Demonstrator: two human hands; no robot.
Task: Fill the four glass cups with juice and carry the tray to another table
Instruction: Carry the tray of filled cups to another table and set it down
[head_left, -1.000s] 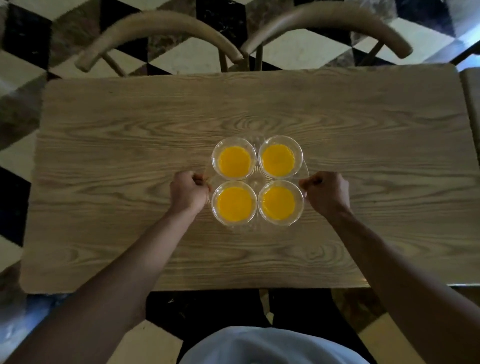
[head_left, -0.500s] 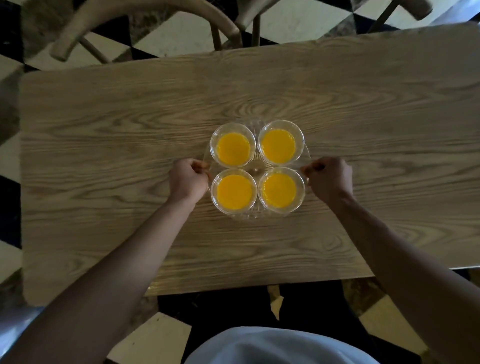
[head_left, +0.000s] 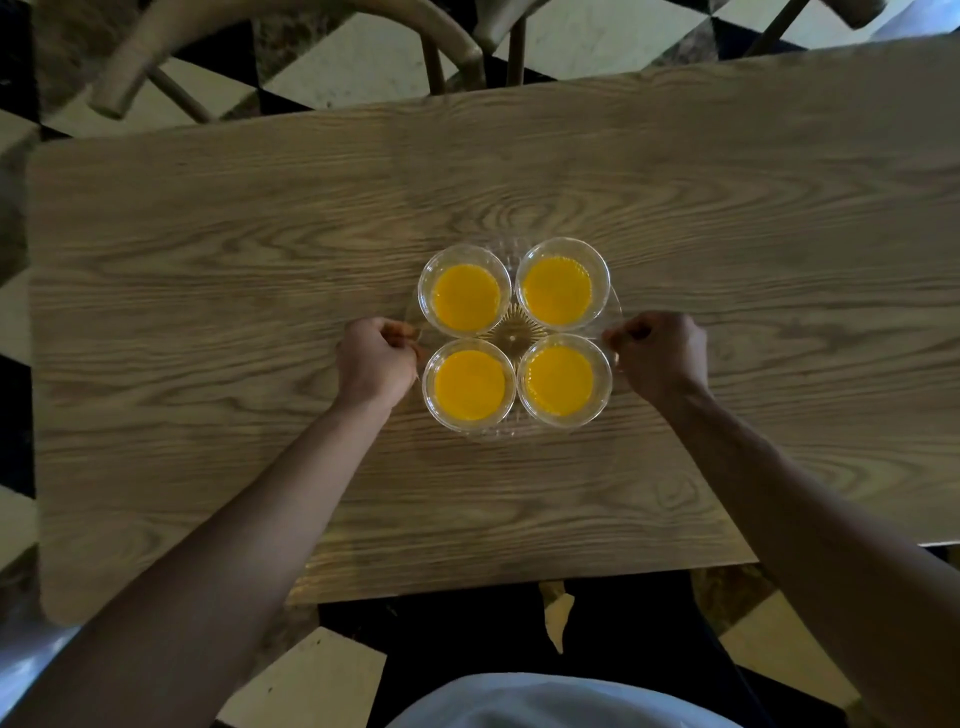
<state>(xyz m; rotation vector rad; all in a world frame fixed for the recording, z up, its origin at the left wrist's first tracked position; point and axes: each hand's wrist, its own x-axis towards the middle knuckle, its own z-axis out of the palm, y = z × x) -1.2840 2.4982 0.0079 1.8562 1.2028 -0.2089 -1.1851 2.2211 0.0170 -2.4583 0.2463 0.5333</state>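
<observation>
A clear round glass tray (head_left: 514, 336) sits over the middle of the wooden table (head_left: 208, 312). On it stand glass cups of orange juice in a two-by-two block: far left (head_left: 465, 297), far right (head_left: 561, 285), near left (head_left: 469, 385), near right (head_left: 563, 381). My left hand (head_left: 375, 359) is closed on the tray's left rim. My right hand (head_left: 660, 353) is closed on its right rim. Whether the tray touches the tabletop cannot be told.
Two wooden chairs (head_left: 291, 31) stand at the table's far side, their curved backs over a black-and-white checkered floor (head_left: 332, 67). The table's near edge runs just in front of my body.
The tray, cups and both hands stay together and keep the same grip. The view has shifted, so the table's far edge and chairs sit higher in frame.
</observation>
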